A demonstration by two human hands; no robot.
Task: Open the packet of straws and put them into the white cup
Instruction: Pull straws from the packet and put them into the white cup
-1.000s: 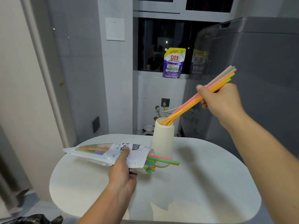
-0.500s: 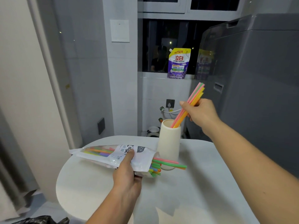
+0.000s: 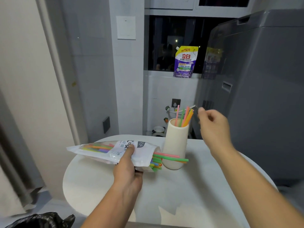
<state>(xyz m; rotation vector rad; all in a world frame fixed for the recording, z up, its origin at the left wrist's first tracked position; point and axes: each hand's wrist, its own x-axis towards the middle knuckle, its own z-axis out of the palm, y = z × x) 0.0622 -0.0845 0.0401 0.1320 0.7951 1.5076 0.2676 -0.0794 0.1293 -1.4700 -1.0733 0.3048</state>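
Observation:
A tall white cup [image 3: 176, 143] stands upright on the round white table [image 3: 181, 195]. Several coloured straws [image 3: 184, 116] stick up out of its mouth. My right hand [image 3: 213, 124] hovers just right of the cup's rim, fingers loosely apart, holding nothing. My left hand [image 3: 128, 168] grips the white straw packet [image 3: 115, 151] just above the table, left of the cup. The packet's open end faces the cup, and more straws [image 3: 166, 157] poke out of it across the cup's base.
A grey washing machine [image 3: 256, 89] fills the right side behind the table. A purple detergent pouch [image 3: 185, 62] stands on the window sill. A black plastic bag [image 3: 39, 220] lies at the bottom left. Pipes and a small bowl [image 3: 158, 129] sit on the floor behind the cup.
My right hand lowered the bunch of straws into the cup and let go; they now stand in it. The left hand kept hold of the packet.

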